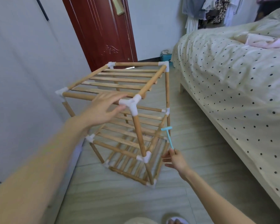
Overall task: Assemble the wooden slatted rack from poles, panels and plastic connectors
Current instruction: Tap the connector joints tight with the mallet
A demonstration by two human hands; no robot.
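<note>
Wooden slatted rack (120, 113) stands upright on the pale plank floor (192, 183), between a white wall panel (23, 78) and the bed (233, 86), three tiers visible. Left hand (102, 109) reaches over the near top rail, fingers spread and fairly straight, tips at or just short of the white three-way plastic connector (131, 103) on the near top corner; motion blur, so contact cannot be confirmed. Right hand (174, 160) is low, just beside the rack's near lower corner, pinching the bottom end of a small light-blue plastic mallet (168, 137), T-shaped head up, close to the middle tier's right edge. Poles are round, smooth, honey-coloured wood; shelves are flat parallel slats; joints are glossy white moulded sleeves. Bedcover is cream with dark dots. Dark red door (100, 29) behind.
</note>
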